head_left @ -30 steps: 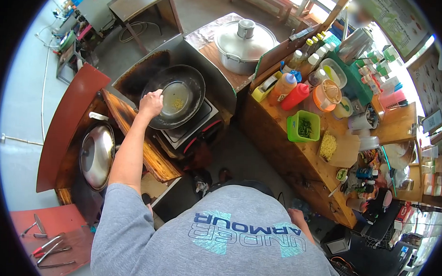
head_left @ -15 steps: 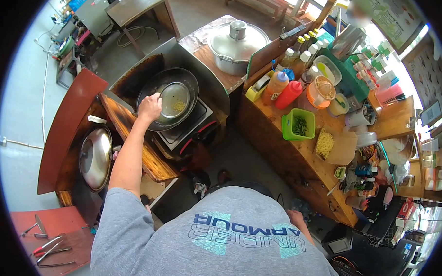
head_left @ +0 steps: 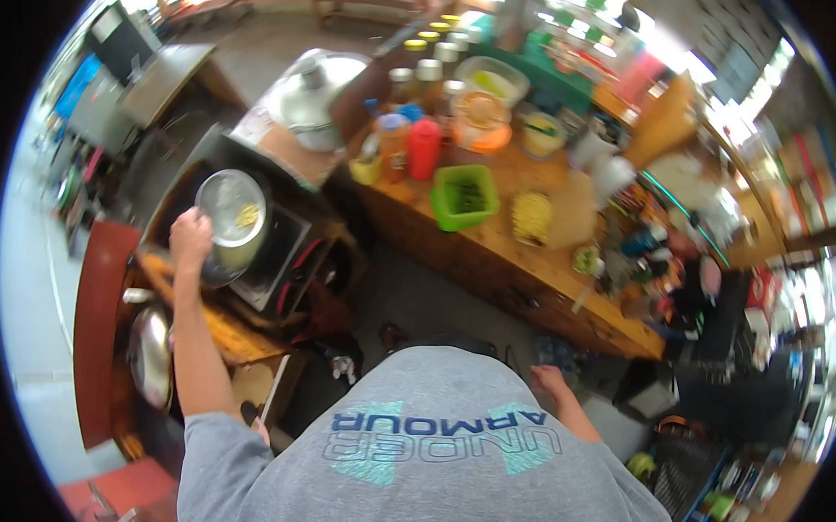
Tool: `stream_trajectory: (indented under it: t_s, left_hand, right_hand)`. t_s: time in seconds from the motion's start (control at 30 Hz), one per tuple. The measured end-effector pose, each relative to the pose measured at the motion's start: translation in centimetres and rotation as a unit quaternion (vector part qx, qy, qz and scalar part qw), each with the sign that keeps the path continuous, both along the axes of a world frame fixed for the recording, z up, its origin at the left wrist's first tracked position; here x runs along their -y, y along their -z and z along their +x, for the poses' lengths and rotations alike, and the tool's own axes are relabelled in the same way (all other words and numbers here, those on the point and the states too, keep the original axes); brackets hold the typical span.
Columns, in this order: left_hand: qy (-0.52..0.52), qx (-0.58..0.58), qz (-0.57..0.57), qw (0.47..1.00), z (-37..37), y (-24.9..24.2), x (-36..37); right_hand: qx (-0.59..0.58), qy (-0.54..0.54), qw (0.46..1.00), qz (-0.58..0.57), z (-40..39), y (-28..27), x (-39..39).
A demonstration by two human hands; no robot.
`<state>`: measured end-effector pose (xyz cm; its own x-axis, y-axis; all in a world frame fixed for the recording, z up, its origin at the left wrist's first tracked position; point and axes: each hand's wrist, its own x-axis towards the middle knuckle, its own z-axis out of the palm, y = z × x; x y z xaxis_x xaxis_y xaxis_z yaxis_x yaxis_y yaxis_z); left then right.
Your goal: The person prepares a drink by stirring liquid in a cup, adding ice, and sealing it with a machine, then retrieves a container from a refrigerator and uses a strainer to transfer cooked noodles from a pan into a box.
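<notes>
My left hand [head_left: 190, 238] is closed on the near-left rim of a round, shallow metal bowl [head_left: 220, 195]. Pale yellow chopped bits [head_left: 247, 215] lie in the bowl, gathered toward its right side. The bowl is held over a dark wok [head_left: 222, 274] on the stove [head_left: 268, 288] and covers much of it. Down by my right side hangs my right hand [head_left: 550, 381], away from the counter. Its fingers look loosely apart with nothing visible in them, though the picture is blurred.
On the wooden counter [head_left: 420, 201] stand a red squeeze bottle [head_left: 425, 149], a green tub [head_left: 464, 196], yellow chopped food [head_left: 532, 217] and several bottles. A large lidded pot [head_left: 308, 110] sits behind the stove. A domed metal lid [head_left: 150, 357] rests at the left.
My view has turned to the right, so the stove appears farther left. My left hand has raised the bowl, which covers more of the wok. My right hand still hangs at my side.
</notes>
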<state>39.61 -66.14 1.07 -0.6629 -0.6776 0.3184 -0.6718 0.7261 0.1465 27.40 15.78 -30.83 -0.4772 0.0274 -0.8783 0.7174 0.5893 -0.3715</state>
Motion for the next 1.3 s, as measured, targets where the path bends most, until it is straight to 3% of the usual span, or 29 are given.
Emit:
stream_trajectory:
  t_s: [0.1, 0.17, 0.2, 0.33, 0.4, 0.53, 0.63, 0.73, 0.8, 1.07, 1.3]
  left_hand:
    - [0.062, -0.006, 0.042, 0.997, -3.5, -2.3, -5.4]
    - [0.066, -0.075, 0.244, 0.965, -6.7, -4.4, -11.5]
    - [0.082, -0.070, 0.242, 0.964, -8.7, -4.6, -14.3]
    - [0.262, -0.080, 0.075, 0.959, -17.5, -4.3, -27.5]
    - [0.315, -0.079, 0.099, 0.941, -22.0, -2.7, -34.7]
    - [0.365, 0.064, -0.019, 0.929, -30.0, 4.6, -44.3]
    - [0.436, 0.033, -0.100, 0.894, -33.5, 10.2, -47.5]
    - [0.454, 0.066, -0.136, 0.878, -35.0, 12.8, -49.0]
    - [0.489, 0.027, -0.158, 0.857, -35.4, 13.8, -48.9]
    - [0.493, 0.062, -0.207, 0.843, -35.9, 13.6, -48.7]
    - [0.493, 0.080, -0.254, 0.828, -36.0, 13.5, -48.3]
  right_hand:
    - [-0.018, 0.040, 0.999, -0.004, 0.9, -1.1, -3.3]
    - [-0.018, 0.071, 0.997, -0.004, 2.0, -1.5, -6.3]
    - [-0.017, 0.076, 0.997, -0.004, 2.6, -1.5, -7.6]
    - [0.001, 0.105, 0.994, 0.015, 6.2, 0.5, -13.8]
    - [0.014, 0.141, 0.990, 0.019, 8.5, 1.4, -16.4]
    - [0.028, 0.215, 0.976, -0.002, 12.3, 1.5, -20.1]
    - [0.033, 0.282, 0.959, -0.016, 15.3, 2.2, -22.8]
    - [0.027, 0.306, 0.951, -0.023, 17.6, 3.0, -25.1]
    - [0.031, 0.344, 0.938, -0.039, 19.2, 2.5, -25.6]
    - [0.070, 0.385, 0.920, -0.017, 21.8, 3.2, -24.3]
    - [0.043, 0.355, 0.934, -0.016, 18.8, 4.1, -24.6]
